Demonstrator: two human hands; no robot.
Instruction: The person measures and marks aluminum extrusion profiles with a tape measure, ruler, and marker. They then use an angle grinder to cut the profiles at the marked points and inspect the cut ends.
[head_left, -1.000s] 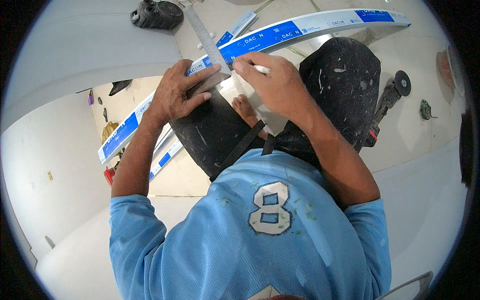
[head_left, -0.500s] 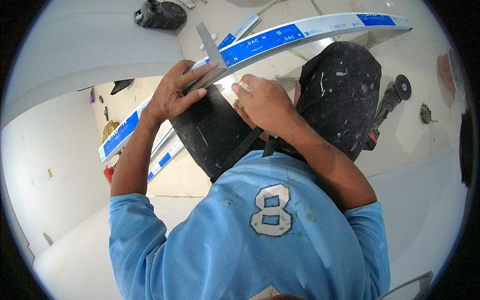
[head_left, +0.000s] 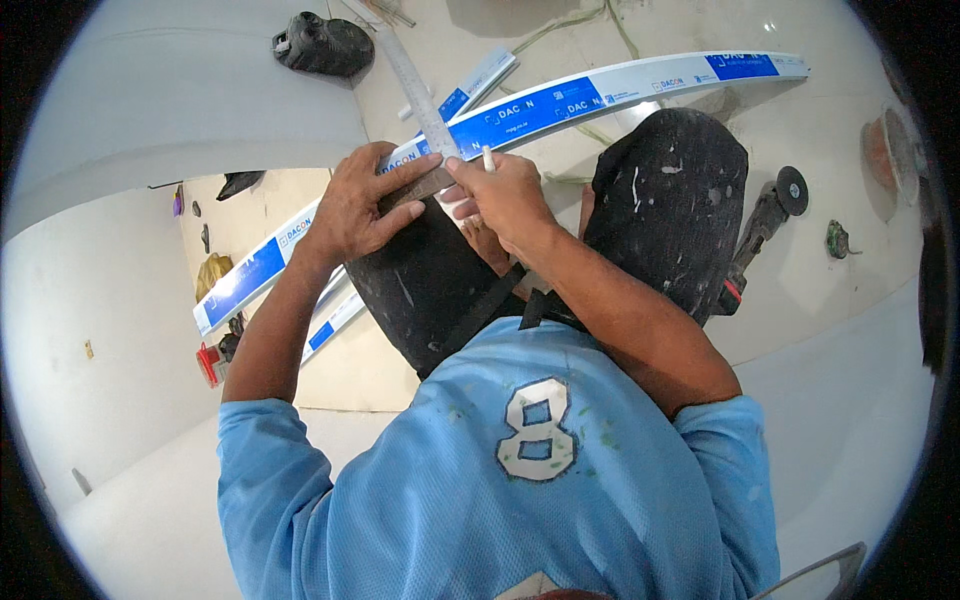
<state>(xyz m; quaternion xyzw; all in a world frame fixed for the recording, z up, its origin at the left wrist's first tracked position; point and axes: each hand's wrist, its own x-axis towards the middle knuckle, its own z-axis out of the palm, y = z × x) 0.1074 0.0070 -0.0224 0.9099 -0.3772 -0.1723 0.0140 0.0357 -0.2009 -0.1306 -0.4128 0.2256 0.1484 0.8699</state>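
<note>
A black angle grinder (head_left: 762, 235) lies on a floor (head_left: 700, 25) of cream, glossy tiles with thin joint lines. Beyond the grinder and to its left, a bright patch of light (head_left: 642, 110) gleams on the tiles. Far left of the grinder is a white wall (head_left: 110, 290) with a small yellowish spot (head_left: 88, 349); a greyer wall (head_left: 220, 110) also stands left of the grinder, beyond it. Nearer than the grinder, a plain pale surface (head_left: 830, 370) meets the tiles.

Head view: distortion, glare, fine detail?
Head view: fisheye bows the long blue-and-white strip and blacks out the corners; head view: bright glare on the floor between strip and right knee; head view: metal square pale, its markings too fine to read.
</note>
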